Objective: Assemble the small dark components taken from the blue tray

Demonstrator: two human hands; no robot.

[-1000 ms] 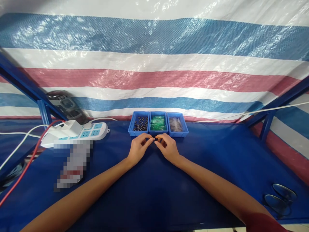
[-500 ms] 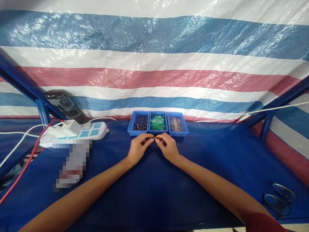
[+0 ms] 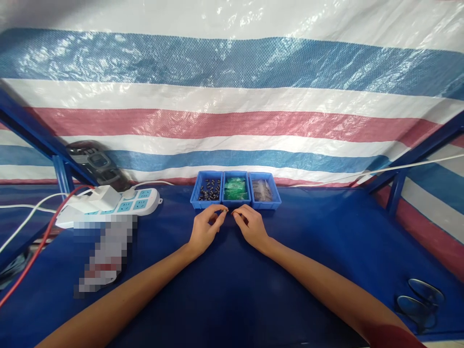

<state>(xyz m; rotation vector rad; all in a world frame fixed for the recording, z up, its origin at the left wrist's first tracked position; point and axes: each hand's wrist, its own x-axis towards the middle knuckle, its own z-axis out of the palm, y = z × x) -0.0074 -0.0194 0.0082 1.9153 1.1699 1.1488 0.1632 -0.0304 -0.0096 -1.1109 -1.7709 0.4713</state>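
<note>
Pinched in my left hand (image 3: 203,231) and right hand (image 3: 250,228) were tiny parts (image 3: 226,210), too small to identify, before three plastic bins (image 3: 235,201).

1. Item pinched between the fingers (image 3: 224,211) of both hands: too small to identify.
2. Object (image 3: 105,251) on counter, left: pixelated, unidentifiable.
3. Contents of right bin (image 3: 264,190): indistinct.
4. Red cable (image 3: 34,251): cut off at left edge.
5. Both forearms: cut off at bottom edge.
</note>
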